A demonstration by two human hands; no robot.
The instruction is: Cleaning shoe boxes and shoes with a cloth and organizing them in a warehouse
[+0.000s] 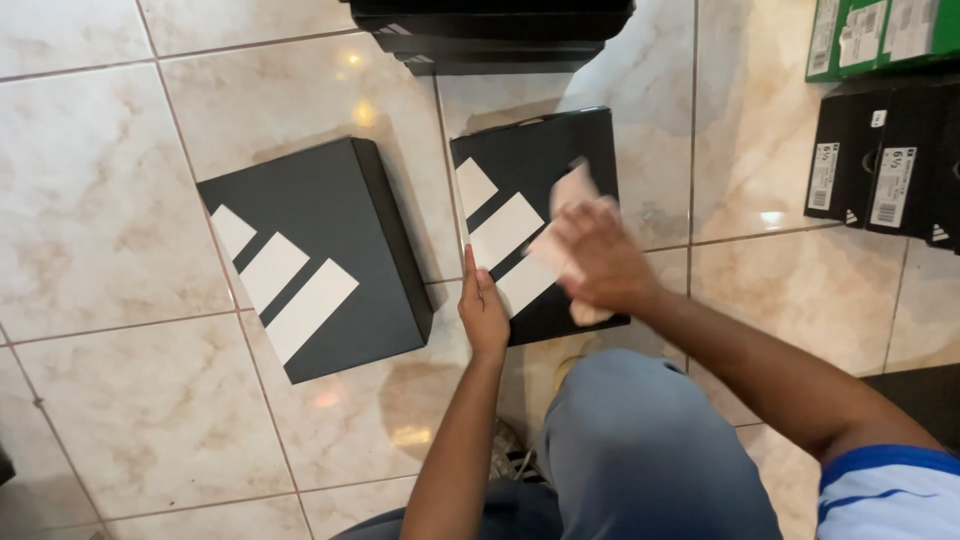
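One cloth (572,250) blurred, under right hand (600,262); black box (510,165) partly hidden.

Glossy beige marble-look floor tiles (120,200) with thin grout lines—bright spots, perhaps ceiling lamps, reflected.

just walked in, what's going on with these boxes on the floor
A person crouches over a black shoebox with white stripes on the tiled floor. The left hand steadies its edge while the right hand presses a pale cloth on the lid. A second matching box lies to the left, apart. More boxes are stacked at the right.
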